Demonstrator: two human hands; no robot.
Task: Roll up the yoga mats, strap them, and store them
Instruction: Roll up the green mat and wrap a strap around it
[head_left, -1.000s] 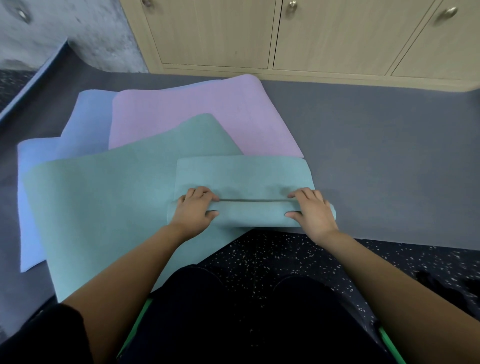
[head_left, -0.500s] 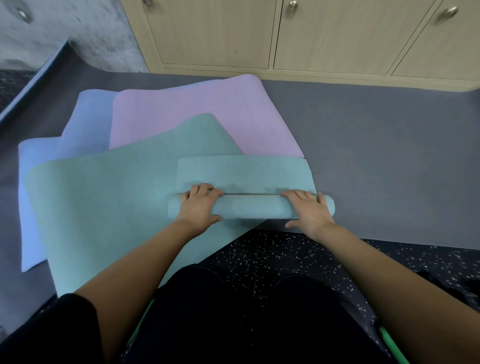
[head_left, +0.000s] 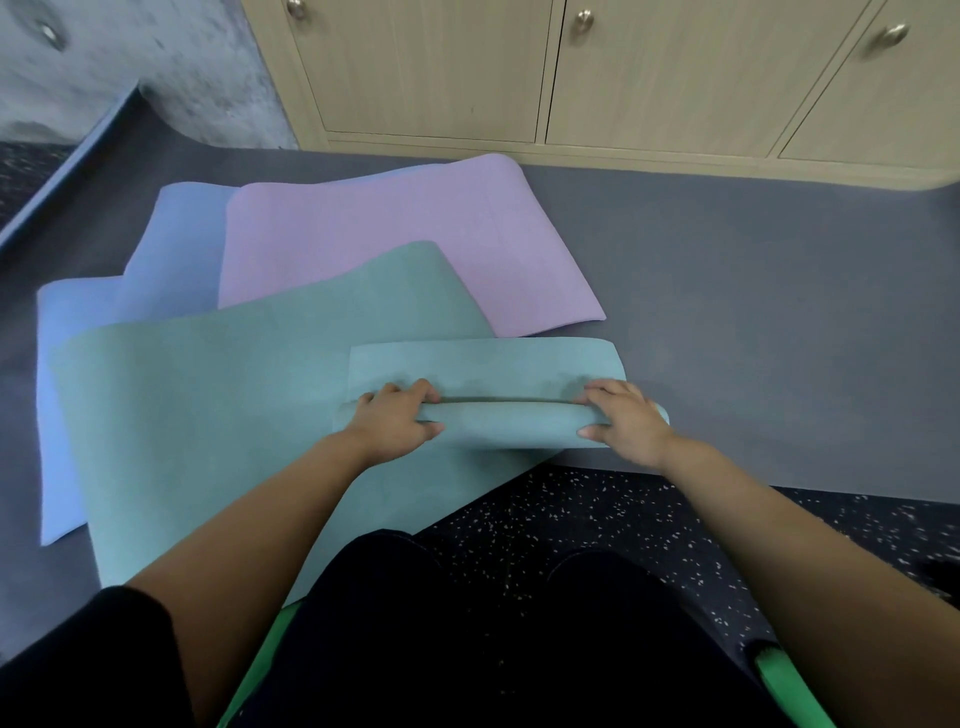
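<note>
A teal yoga mat (head_left: 218, 415) lies spread on the floor, its near end rolled into a short roll (head_left: 509, 423) in front of me. My left hand (head_left: 397, 423) grips the roll's left end, fingers curled over the top and thumb underneath. My right hand (head_left: 626, 421) grips the right end the same way. A flat teal flap (head_left: 483, 366) lies just beyond the roll. Beneath the teal mat lie a purple mat (head_left: 395, 244) and a blue mat (head_left: 161, 249), both unrolled.
Wooden cabinets (head_left: 597, 73) with round knobs stand along the far wall. Grey floor covering (head_left: 779, 312) stretches to the right; dark speckled flooring (head_left: 597, 514) is near my knees. A green strap (head_left: 779, 680) shows at the bottom right.
The roll came back slightly toward me and looks thicker. Both hands shifted from pressing on top to gripping it, thumbs under the near side.
</note>
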